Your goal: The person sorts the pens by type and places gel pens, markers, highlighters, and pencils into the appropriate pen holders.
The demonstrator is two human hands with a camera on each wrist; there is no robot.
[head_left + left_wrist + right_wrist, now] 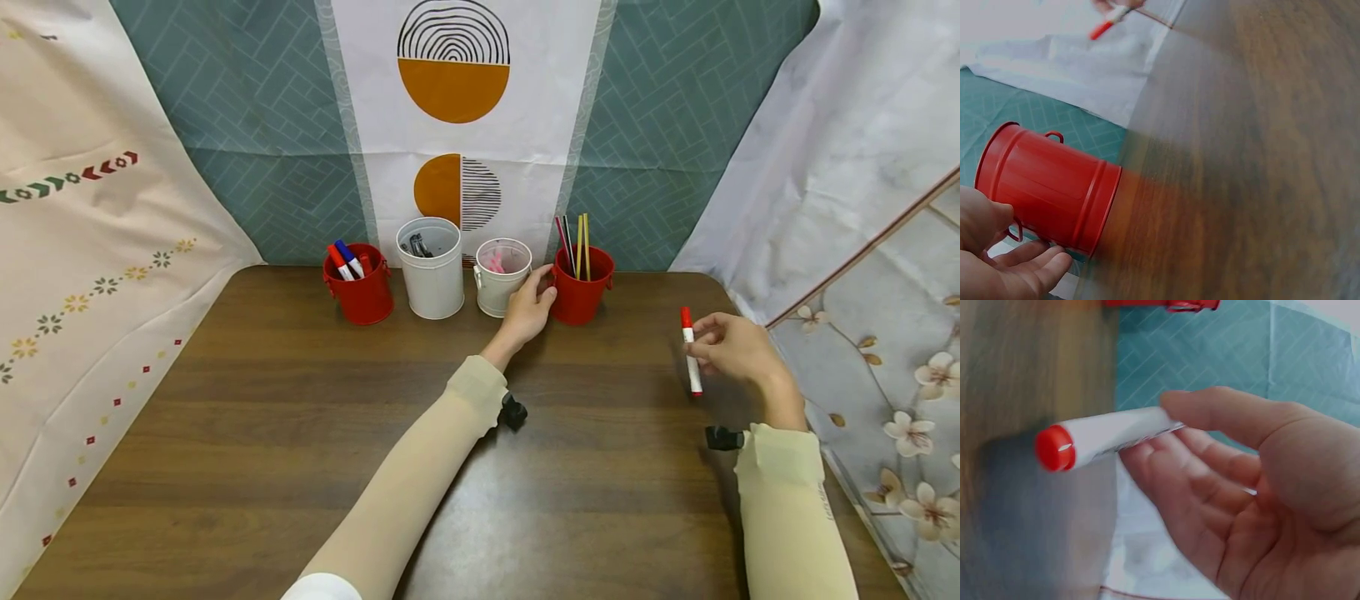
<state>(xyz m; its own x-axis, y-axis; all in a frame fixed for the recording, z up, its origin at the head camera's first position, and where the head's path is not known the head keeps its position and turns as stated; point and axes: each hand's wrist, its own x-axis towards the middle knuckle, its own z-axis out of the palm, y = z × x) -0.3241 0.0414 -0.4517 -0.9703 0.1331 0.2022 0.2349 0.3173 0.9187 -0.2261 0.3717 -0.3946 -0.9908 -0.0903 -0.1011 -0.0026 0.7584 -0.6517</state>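
Note:
A white marker with a red cap (692, 367) is pinched between the thumb and fingers of my right hand (731, 346), held over the right side of the table with its cap toward the back wall. The right wrist view shows the marker's red end plug (1055, 449) close up. My left hand (527, 307) is at the left side of a red bucket (577, 300) holding several thin coloured sticks (583, 242). In the left wrist view, thumb and fingers lie around the bucket's small side handle (1016, 230), pinching there. The bucket stands upright.
Left of my left hand stand a small white bucket (498, 292) with pink items, a taller white bucket (432, 287) with dark items and another red bucket (363, 300) with red and blue markers. They line the back edge of the wooden table (300, 467), near the hanging cloth.

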